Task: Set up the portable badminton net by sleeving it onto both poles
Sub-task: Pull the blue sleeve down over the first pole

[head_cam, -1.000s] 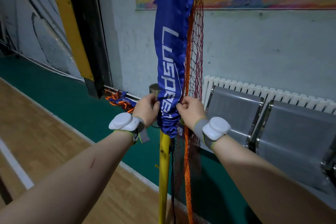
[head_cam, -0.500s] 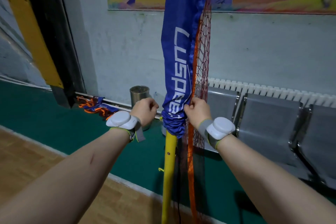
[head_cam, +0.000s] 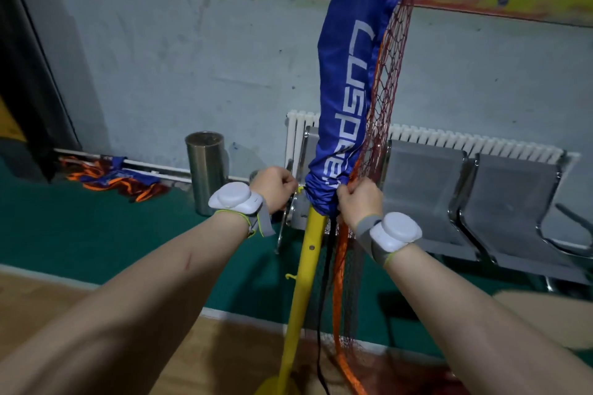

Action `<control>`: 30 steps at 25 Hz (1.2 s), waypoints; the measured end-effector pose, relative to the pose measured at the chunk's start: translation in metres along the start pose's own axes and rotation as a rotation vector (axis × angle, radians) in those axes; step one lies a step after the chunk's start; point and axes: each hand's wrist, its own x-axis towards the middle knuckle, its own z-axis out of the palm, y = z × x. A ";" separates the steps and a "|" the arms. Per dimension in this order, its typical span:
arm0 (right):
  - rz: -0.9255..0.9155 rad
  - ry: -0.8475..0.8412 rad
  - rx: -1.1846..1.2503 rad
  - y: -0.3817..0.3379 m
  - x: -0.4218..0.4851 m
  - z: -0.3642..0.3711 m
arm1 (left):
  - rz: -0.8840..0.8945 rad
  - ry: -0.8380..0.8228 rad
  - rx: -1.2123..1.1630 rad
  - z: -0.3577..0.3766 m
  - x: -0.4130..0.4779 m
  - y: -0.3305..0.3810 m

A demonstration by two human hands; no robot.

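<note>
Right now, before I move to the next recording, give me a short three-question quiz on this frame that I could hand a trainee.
1. True or false: the blue fabric sleeve with white lettering covers the yellow metal pole down to its base.
2. What stands by the wall, left of the pole? A a cylindrical steel bin; B a red bucket; C a ladder.
3. What does the right hand grip?
Key: 1 false, bare pole shows below the sleeve. 2 A. 3 the sleeve's bunched lower edge, next to the orange-red net mesh.
</note>
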 end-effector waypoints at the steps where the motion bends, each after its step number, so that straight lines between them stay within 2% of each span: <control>1: 0.023 -0.024 -0.038 -0.002 -0.002 0.002 | -0.006 -0.006 -0.009 0.000 0.000 -0.003; 6: 0.076 -0.134 -0.150 -0.007 -0.020 0.025 | -0.031 -0.105 -0.134 0.002 0.015 -0.014; 10: 0.277 -0.166 0.083 -0.019 -0.026 0.050 | -0.027 -0.215 -0.212 -0.002 0.029 -0.022; 13: 0.390 -0.122 0.251 -0.030 -0.035 0.064 | 0.014 -0.292 -0.219 -0.009 0.031 -0.023; 19: 0.247 0.014 -0.059 -0.022 -0.034 0.072 | -0.068 -0.462 -0.306 -0.008 0.041 -0.017; 25: 0.581 -0.020 0.547 -0.026 -0.033 0.071 | -0.158 -0.527 -0.447 0.011 0.055 -0.017; 30: 0.678 0.061 0.871 -0.033 -0.032 0.071 | -0.194 -0.612 -0.460 0.012 0.062 -0.016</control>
